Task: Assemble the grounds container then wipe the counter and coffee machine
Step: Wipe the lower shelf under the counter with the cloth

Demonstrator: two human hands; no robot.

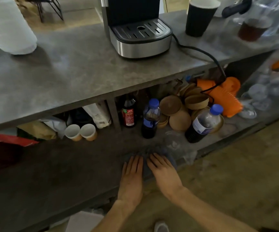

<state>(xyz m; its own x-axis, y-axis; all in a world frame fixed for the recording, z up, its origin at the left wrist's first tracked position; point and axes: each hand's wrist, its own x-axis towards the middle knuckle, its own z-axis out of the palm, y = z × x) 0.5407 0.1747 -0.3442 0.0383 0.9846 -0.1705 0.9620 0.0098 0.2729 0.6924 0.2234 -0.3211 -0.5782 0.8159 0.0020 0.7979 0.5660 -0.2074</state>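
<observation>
A grey-blue cloth [153, 152] lies bunched on the dark lower shelf [60, 173] near its front edge. My left hand [132, 174] and my right hand [163, 171] both rest flat on it, side by side, fingers stretched forward. The coffee machine [135, 25], black with a steel base and slotted drip tray, stands on the grey upper counter [71, 67]. Its black cable [200, 52] runs off the counter's right edge. I cannot make out a grounds container.
Behind the cloth on the shelf stand two cola bottles [150, 118], a dark sauce bottle [129, 113], paper cups [80, 132], brown bowls [180, 108] and an orange plastic thing [222, 96]. A black paper cup [200, 16] and a glass of dark liquid [252, 29] stand on the counter.
</observation>
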